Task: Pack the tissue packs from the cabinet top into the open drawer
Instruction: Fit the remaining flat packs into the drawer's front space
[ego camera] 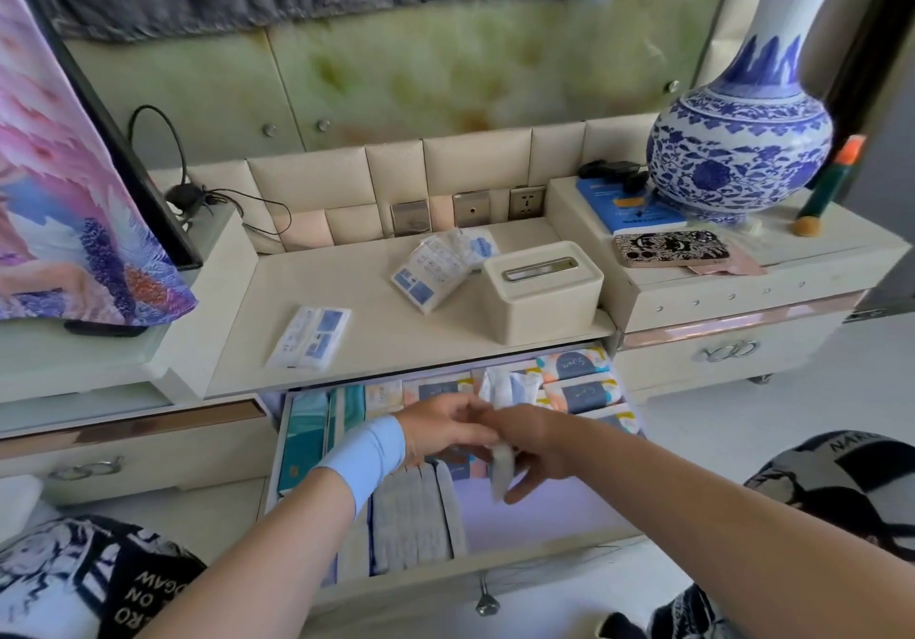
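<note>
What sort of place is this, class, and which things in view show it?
Most likely a room in a home, perhaps a living room or bedroom: a cream cabinet with an open drawer of tissue packs, a blue-and-white vase, and wall sockets.

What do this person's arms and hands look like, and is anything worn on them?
No gloves on either. The left hand has a wide light blue band around its wrist; the left forearm behind it is bare. The right hand and right forearm show no sleeve, watch or band.
</note>
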The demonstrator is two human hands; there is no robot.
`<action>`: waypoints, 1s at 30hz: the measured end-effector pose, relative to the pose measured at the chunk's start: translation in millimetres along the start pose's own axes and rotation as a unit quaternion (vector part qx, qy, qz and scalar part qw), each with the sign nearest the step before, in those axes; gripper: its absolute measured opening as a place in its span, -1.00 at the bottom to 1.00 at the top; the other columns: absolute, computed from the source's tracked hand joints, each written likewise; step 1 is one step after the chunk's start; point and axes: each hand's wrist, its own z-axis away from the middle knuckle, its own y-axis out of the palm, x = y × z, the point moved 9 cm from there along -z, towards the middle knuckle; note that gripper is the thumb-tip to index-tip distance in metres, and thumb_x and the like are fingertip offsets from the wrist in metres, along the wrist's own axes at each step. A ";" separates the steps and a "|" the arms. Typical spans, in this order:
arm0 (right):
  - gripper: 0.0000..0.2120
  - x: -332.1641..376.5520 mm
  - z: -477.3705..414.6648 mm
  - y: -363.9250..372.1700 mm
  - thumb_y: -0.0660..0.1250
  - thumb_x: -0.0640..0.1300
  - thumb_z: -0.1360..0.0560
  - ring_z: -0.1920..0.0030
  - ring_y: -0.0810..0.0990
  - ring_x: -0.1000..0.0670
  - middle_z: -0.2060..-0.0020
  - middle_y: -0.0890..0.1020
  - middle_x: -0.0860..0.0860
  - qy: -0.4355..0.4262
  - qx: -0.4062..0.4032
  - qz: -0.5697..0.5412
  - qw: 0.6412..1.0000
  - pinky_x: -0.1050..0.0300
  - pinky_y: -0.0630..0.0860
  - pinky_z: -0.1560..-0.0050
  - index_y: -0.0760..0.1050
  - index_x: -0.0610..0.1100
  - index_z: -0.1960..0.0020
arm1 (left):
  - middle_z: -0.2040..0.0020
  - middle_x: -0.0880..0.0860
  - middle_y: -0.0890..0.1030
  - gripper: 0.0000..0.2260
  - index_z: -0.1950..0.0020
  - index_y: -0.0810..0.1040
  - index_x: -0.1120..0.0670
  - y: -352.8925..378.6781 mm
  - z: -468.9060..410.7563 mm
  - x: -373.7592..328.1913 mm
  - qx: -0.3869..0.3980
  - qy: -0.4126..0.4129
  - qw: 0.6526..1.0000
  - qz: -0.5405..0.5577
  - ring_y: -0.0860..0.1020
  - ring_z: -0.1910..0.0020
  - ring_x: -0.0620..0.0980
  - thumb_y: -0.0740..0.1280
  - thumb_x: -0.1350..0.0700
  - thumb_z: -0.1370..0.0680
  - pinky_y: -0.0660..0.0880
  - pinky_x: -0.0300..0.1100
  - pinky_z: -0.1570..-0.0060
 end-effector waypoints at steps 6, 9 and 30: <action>-0.63 -34.4 -20.1 -14.6 0.18 -0.24 -0.57 -0.08 0.60 -0.32 -0.18 0.49 -0.26 0.051 -0.038 0.206 0.977 -0.23 0.64 0.02 0.30 -0.20 -0.37 | -0.18 -0.06 0.60 -0.76 -0.19 0.56 -0.08 -15.5 -13.6 32.6 -0.072 -0.028 0.921 -0.382 0.56 -0.13 -0.01 0.35 -0.02 -0.53 0.50 -0.13 -0.14; -0.49 -45.8 -34.1 -7.3 0.20 -0.18 -0.55 -0.12 0.59 -0.23 -0.25 0.51 -0.19 0.059 -0.042 0.293 0.953 -0.12 0.63 -0.05 0.24 -0.14 -0.49 | -0.29 0.00 0.50 -0.66 -0.31 0.49 -0.10 -5.1 -14.2 53.4 -0.041 -0.030 0.867 -0.495 0.48 -0.24 0.06 0.32 -0.07 -0.54 0.46 -0.03 -0.20; -0.67 -35.0 -71.2 55.5 0.10 -0.22 -0.64 0.07 0.70 -0.16 -0.09 0.62 -0.19 0.036 -0.023 0.310 0.950 -0.05 0.67 0.12 0.43 -0.28 -0.34 | -0.38 0.06 0.40 -0.62 -0.40 0.38 0.03 0.2 -12.2 59.6 -0.066 0.059 0.773 -0.629 0.36 -0.32 0.10 0.23 0.00 -0.60 0.39 0.00 -0.17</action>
